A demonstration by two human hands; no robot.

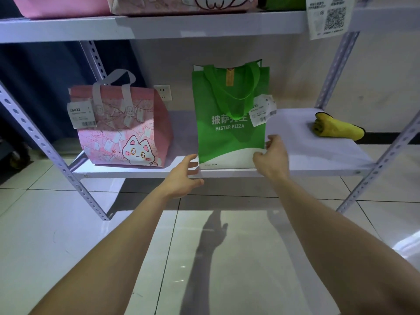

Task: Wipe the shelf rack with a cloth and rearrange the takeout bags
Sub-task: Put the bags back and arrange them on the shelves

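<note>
the left hand (185, 176) is released, its fingers straight and their tips against the lower left corner of a green non-woven tote bag (229, 137) printed "mister pizza". the right hand (271, 155) grasps the same bag at its lower right edge, fingers curled round the side and the thumb on the white band along the bottom. the bag stands upright near the front edge of the white middle shelf board (318, 155), its handles drooping over the front and a white paper receipt (263, 110) hanging at its upper right. well to its left on the same shelf stands a pink insulated bag with a cartoon cat print (120, 135), with a label on its upper left. at the far right of the shelf lies a bunched yellow cloth (336, 128), apart from both bags. a white wall socket (163, 93) shows between the bags. the upper shelf (159, 26) carries more bags, and a paper with a qr code (329, 17) hangs at its right end. perforated grey uprights (45, 144) frame the rack over a pale tiled floor (68, 223).
</note>
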